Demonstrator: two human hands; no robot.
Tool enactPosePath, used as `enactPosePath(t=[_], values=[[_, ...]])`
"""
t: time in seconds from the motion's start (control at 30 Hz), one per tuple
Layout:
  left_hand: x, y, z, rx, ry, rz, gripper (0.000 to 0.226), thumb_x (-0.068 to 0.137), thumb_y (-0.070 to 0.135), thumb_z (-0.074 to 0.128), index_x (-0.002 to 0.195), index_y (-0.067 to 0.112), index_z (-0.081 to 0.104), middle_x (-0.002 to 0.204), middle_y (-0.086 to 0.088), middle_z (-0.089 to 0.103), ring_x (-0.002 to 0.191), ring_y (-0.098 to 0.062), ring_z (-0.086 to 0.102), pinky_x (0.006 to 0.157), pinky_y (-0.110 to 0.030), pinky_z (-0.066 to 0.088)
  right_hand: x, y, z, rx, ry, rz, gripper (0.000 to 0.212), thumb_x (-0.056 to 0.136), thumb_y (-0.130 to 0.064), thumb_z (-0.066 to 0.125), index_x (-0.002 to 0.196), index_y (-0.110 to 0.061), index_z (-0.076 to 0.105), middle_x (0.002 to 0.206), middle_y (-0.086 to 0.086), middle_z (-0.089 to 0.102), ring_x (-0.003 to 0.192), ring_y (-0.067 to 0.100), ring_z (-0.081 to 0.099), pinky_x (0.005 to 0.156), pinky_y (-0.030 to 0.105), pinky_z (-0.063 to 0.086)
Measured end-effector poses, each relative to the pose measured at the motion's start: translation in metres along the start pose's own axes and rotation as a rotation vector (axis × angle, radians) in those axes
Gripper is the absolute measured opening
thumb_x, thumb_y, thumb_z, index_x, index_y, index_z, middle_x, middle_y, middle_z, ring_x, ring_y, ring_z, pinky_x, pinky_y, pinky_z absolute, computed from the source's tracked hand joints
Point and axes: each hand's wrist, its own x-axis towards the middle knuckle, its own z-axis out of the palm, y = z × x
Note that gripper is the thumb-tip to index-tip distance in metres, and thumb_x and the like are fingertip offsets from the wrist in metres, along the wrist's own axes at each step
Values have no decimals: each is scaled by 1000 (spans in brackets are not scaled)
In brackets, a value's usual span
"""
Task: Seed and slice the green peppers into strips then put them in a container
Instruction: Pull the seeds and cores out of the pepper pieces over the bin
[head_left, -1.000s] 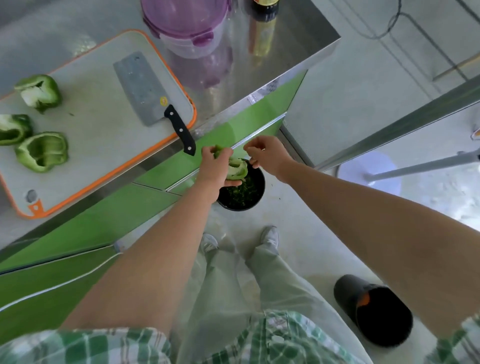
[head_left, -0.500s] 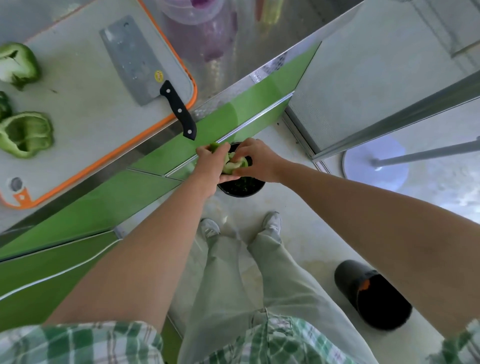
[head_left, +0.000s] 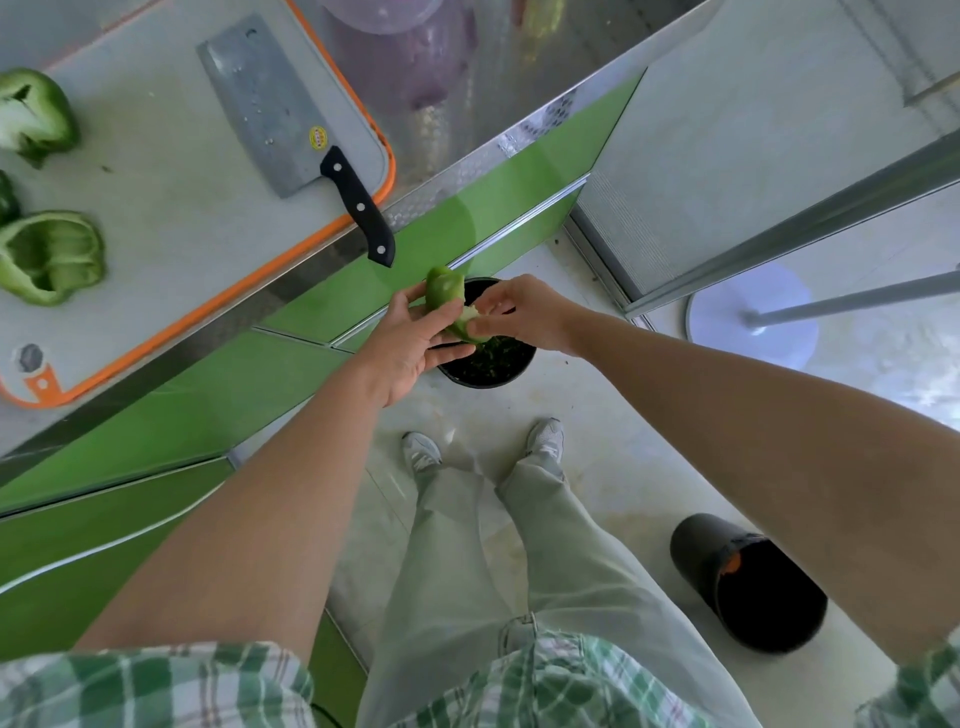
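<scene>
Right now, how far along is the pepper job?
Done: a cut, hollowed pepper half lies on the cutting board. In hand: the left hand holds a pepper piece over the black bin while the right hand pinches its pale core. Left: slicing; no strips visible, the cleaver lies idle.

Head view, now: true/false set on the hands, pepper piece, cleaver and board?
1. The left hand holds a green pepper piece above the black bin. True.
2. The right hand grips the cleaver. False: the cleaver lies on the cutting board; the right hand pinches the piece's pale core.
3. The cleaver's black handle overhangs the board's orange edge. True.
4. The cutting board carries no pepper. False: pepper halves lie on it.
</scene>
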Motion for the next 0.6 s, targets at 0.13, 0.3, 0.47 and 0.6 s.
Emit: enactPosePath(t=[0.13, 0.3, 0.47, 0.6], values=[[4, -3, 2, -32, 50, 23, 48, 91, 10, 65, 130, 11, 37, 118, -13, 62, 91, -27, 71, 76, -37, 61, 3, -2, 3, 32, 62, -63, 26, 89, -32, 65, 103, -10, 67, 103, 1, 55, 93, 15, 53, 88, 33, 45], [9, -7, 5, -74, 82, 50, 44, 92, 11, 65, 126, 10, 38, 116, -18, 63, 87, -24, 71, 76, -37, 61, 7, 1, 9, 129, 133, -60, 16, 88, -26, 68, 84, -11, 67, 70, -4, 55, 68, 12, 48, 70, 32, 43], [13, -10, 4, -40, 129, 69, 43, 91, 13, 67, 122, 11, 37, 120, -18, 59, 94, -26, 70, 78, -37, 61, 10, 6, 19, 284, 152, 24, 15, 89, -27, 68, 75, -25, 62, 73, -6, 62, 72, 14, 59, 81, 35, 51], [18, -14, 6, 83, 245, 132, 49, 89, 12, 69, 118, 14, 29, 121, -14, 52, 113, -33, 61, 81, -36, 60, 13, 5, 29, 200, 221, 56, 22, 90, -28, 65, 70, -26, 57, 69, -3, 61, 66, 13, 58, 71, 29, 50]])
